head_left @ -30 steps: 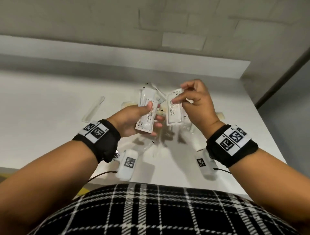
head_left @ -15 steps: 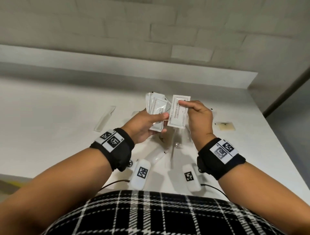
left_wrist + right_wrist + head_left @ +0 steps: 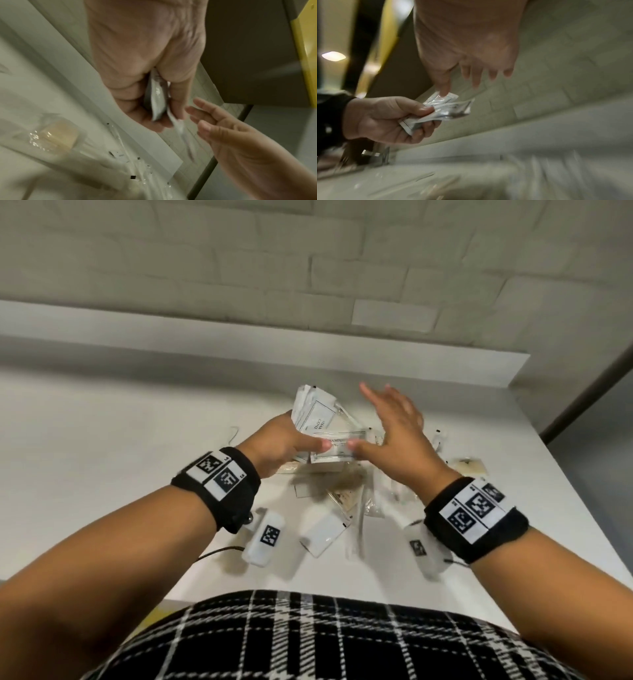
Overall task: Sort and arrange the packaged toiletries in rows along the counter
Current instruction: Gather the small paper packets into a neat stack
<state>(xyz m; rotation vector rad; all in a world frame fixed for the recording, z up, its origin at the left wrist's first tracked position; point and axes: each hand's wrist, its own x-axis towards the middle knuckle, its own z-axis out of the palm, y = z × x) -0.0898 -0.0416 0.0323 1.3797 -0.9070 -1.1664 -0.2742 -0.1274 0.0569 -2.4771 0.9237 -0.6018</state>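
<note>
Gripped between thumb and curled fingers, a fanned stack of white sachets (image 3: 313,416) sits in the left hand (image 3: 279,445), raised above the white bench (image 3: 102,440). One sachet (image 3: 337,450) lies crosswise on the near side of the stack, the left thumb on one end. Just right of it the right hand (image 3: 399,433) has its grip apart, fingers spread and straight, only the thumb tip touching that sachet. Below the hands, near the middle of the bench, a loose heap of packaged toiletries (image 3: 346,501) lies unsorted.
</note>
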